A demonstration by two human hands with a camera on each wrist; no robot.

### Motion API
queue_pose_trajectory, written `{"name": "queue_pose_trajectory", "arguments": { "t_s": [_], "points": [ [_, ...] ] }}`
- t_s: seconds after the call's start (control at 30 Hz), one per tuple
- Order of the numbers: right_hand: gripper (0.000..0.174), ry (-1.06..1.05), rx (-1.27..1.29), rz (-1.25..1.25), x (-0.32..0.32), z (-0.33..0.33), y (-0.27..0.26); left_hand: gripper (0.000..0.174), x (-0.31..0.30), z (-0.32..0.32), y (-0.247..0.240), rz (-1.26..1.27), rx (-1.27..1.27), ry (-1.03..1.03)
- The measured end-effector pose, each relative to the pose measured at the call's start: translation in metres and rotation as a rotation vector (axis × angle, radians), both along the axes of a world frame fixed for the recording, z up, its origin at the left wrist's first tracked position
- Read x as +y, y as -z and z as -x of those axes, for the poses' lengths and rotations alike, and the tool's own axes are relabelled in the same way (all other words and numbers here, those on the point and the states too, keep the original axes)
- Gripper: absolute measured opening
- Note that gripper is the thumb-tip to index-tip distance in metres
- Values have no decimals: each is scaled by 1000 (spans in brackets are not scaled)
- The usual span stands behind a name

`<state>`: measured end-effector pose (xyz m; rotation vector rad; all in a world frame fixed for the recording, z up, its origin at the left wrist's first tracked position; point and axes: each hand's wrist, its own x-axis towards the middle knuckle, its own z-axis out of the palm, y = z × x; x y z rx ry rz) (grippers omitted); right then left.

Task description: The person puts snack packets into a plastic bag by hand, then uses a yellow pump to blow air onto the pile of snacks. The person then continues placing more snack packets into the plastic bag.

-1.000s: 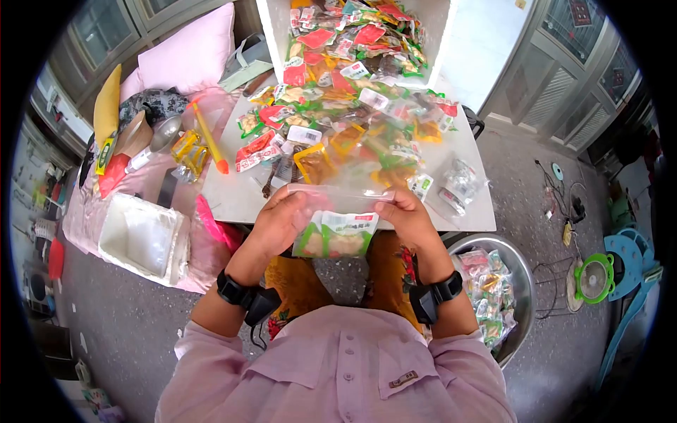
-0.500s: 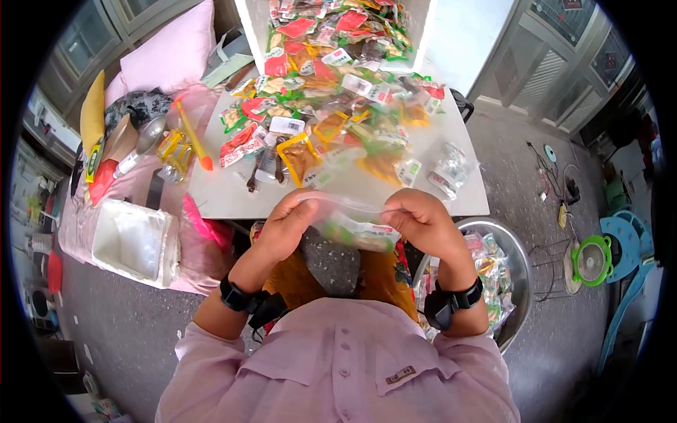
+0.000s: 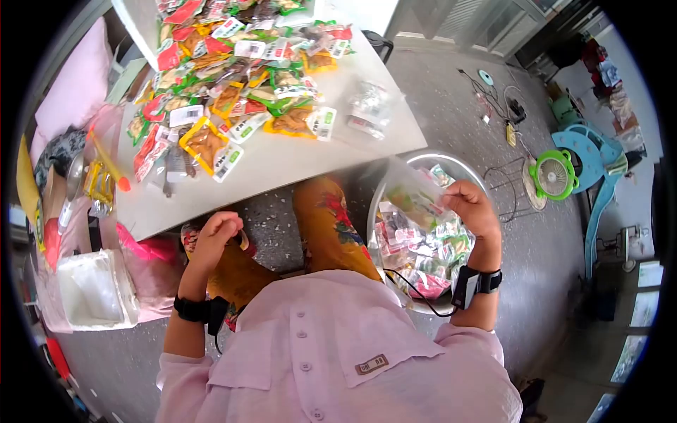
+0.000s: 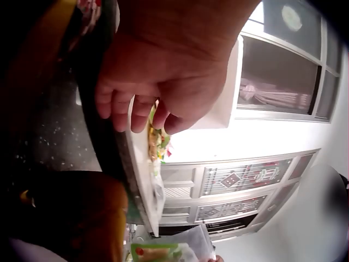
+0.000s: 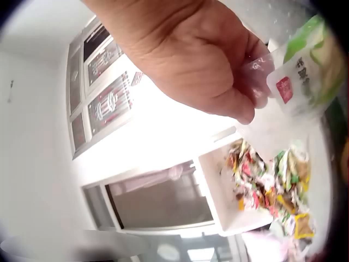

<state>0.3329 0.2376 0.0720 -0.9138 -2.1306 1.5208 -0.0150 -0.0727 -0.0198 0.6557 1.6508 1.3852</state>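
Observation:
My right hand [image 3: 475,209] pinches the edge of a clear plastic bag [image 3: 410,185] over the metal basin [image 3: 482,174] at the right. Inside that bag is a green-and-white food packet [image 5: 311,71], seen close up in the right wrist view. Several bagged packets [image 3: 423,247] lie in the basin beneath it. My left hand [image 3: 217,236] hangs by the table's front edge, over my left leg, its fingers loosely bent and holding nothing. In the left wrist view the left hand [image 4: 163,82] shows the same relaxed fingers.
A heap of food packets [image 3: 233,84] covers much of the white table [image 3: 282,173], spilling from a white foam box [image 3: 134,28]. Clear plastic bags [image 3: 370,109] lie at the table's right side. An empty foam box [image 3: 95,289] stands at left; a green fan [image 3: 553,175] at right.
Both hands held the bag in front of me; the left has let go and moved left. The right hand has carried the bag right, over the basin. The head view has turned right.

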Motion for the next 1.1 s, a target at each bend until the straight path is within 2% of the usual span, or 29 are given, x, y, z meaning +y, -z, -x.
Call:
{"name": "queue_pose_trajectory", "arguments": {
  "t_s": [0.07, 0.13, 0.23, 0.33, 0.4, 0.53, 0.63, 0.77, 0.8, 0.83, 0.9, 0.93, 1.03, 1.1],
  "points": [
    [1, 93, -75, 98, 10, -25, 29, 22, -5, -1, 12, 67, -41, -26],
    [6, 177, -169, 188, 23, -51, 61, 23, -13, 2, 29, 99, -77, -44],
    [5, 364, -344, 251, 31, -75, 103, 23, -20, 3, 40, 114, -81, -71],
    [11, 280, -474, -146, 43, -90, 159, 23, -22, 3, 42, 119, -87, -109],
    [16, 275, -601, -327, 44, -86, 166, 23, -21, 3, 44, 137, -113, -129],
    [15, 282, -622, -421, 41, -80, 162, 24, -20, 3, 38, 144, -140, -141],
    [19, 121, -782, -482, 37, -105, 209, 25, -22, 4, 39, 138, -157, -146],
    [20, 79, -955, -331, 1, -114, 244, 24, -21, 2, 33, 122, -170, -150],
    [12, 101, -859, -345, -2, -115, 256, 24, -21, 2, 32, 121, -175, -154],
    [13, 94, -733, -291, -3, -111, 260, 24, -21, 2, 30, 121, -178, -161],
    [12, 108, -593, -355, -3, -94, 263, 22, -24, 3, 28, 79, -203, -192],
    [12, 104, -614, -269, -4, -75, 249, 21, -26, 6, 26, 52, -202, -205],
    [11, 121, -341, -234, 4, -24, 234, 19, -45, 23, 24, -44, -129, -288],
    [11, 107, -162, -105, 1, 21, 207, 17, -64, 34, 11, -63, -50, -453]
  ]
}}
